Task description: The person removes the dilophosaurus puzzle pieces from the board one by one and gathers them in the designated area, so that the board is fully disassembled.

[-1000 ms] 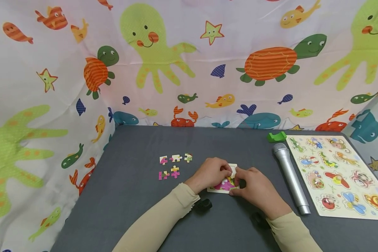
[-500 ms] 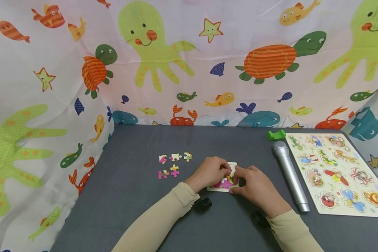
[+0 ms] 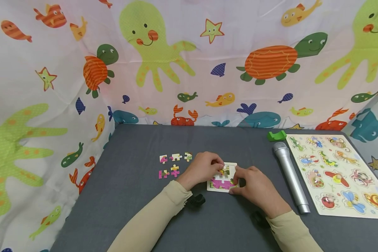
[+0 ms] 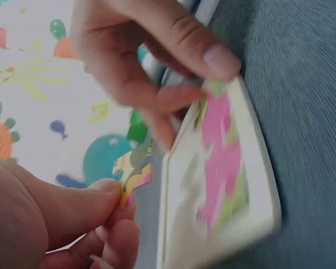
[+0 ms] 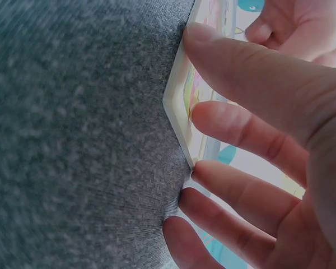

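Note:
A small puzzle tray (image 3: 218,190) with a cream rim lies on the dark table, pink joined pieces (image 3: 222,184) filling its near part. My left hand (image 3: 201,169) pinches a jigsaw piece (image 4: 135,175) between thumb and finger. That piece, yellow, green and pink, is held above the tray's surface in the left wrist view. At the tray's near right corner, my right hand (image 3: 259,187) grips the rim. Its thumb (image 5: 204,36) presses the near edge while the fingers touch the right side. Part of the tray is hidden behind both hands.
Several loose jigsaw pieces (image 3: 175,157) lie in two rows left of the tray. To the right are a silver microphone (image 3: 291,178), a green block (image 3: 277,136) and a large insect puzzle board (image 3: 340,175). A printed curtain (image 3: 208,52) borders the table.
My left hand has drawn back slightly up and left from the tray, and the piece it pinches now shows. The right hand keeps its hold on the tray.

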Tool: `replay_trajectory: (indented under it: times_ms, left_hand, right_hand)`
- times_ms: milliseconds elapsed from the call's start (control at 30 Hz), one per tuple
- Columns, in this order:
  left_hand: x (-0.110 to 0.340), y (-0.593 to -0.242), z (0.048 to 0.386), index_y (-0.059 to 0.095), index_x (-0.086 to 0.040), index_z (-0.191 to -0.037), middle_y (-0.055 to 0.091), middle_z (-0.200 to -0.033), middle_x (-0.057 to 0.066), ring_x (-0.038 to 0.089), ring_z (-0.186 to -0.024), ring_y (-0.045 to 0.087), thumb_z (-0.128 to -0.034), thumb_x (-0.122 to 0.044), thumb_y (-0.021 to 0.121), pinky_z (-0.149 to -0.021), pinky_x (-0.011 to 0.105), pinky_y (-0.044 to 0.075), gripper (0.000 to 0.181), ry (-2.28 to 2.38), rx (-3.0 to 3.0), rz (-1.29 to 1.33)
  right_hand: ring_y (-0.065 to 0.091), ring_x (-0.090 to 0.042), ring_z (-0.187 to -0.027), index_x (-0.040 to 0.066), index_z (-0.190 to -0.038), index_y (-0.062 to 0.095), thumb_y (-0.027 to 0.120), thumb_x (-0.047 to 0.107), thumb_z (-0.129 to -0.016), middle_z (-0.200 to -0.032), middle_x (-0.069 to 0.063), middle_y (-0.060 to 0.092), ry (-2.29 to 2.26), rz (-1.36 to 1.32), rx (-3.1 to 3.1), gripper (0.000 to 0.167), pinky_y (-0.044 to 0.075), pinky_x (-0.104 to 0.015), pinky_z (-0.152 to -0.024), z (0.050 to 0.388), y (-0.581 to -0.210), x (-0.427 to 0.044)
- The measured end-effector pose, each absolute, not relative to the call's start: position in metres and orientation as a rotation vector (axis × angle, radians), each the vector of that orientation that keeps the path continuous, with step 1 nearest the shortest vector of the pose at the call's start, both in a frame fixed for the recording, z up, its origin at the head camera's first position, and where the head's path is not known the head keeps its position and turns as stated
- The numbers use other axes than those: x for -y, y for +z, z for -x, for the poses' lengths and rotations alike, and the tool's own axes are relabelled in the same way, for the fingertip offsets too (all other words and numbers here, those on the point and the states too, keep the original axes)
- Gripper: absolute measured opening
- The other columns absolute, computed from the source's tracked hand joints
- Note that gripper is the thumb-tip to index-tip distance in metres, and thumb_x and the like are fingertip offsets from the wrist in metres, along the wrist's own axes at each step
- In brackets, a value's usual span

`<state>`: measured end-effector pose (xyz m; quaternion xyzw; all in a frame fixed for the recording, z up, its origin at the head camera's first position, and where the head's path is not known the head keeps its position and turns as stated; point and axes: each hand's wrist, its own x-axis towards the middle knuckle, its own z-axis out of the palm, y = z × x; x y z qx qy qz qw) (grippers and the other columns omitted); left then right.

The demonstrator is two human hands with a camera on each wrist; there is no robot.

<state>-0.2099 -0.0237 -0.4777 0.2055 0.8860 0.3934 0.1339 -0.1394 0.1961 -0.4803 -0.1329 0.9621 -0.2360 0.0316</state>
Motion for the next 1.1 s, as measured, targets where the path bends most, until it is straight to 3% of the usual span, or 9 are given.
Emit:
replay_trajectory:
  times_ms: [133,433,1100]
  left_hand:
    - [0.053,-0.473,0.208,0.082,-0.019,-0.108,0.075,-0.094,-0.008,0.012,-0.085,0.063,-0.1049,-0.027,0.073,-0.075,0.029,0.052,0.013,1.084,-2.636,-0.561]
    - [0.108,-0.482,0.217,0.083,-0.019,-0.101,0.077,-0.093,-0.006,0.013,-0.086,0.064,-0.1026,-0.022,0.075,-0.082,0.034,0.055,0.008,1.002,-2.744,-0.447]
    - [0.125,-0.486,0.216,0.082,-0.017,-0.098,0.075,-0.087,-0.004,0.014,-0.076,0.063,-0.1018,-0.021,0.076,-0.072,0.033,0.054,0.008,0.927,-2.793,-0.345]
  right_hand:
    - [0.062,-0.025,-0.101,0.027,-0.082,0.065,0.097,0.031,-0.079,-0.149,-0.018,0.067,-0.724,0.380,-2.970,0.033,0.049,-0.037,-0.074,0.138,-0.482,-0.197]
    - [0.061,-0.025,-0.101,0.027,-0.083,0.065,0.097,0.030,-0.078,-0.151,-0.016,0.066,-0.731,0.349,-2.970,0.033,0.047,-0.037,-0.074,0.136,-0.483,-0.199]
    - [0.062,-0.026,-0.100,0.026,-0.087,0.065,0.097,0.031,-0.080,-0.140,-0.017,0.072,-0.709,0.354,-2.965,0.033,0.048,-0.037,-0.070,0.136,-0.481,-0.191]
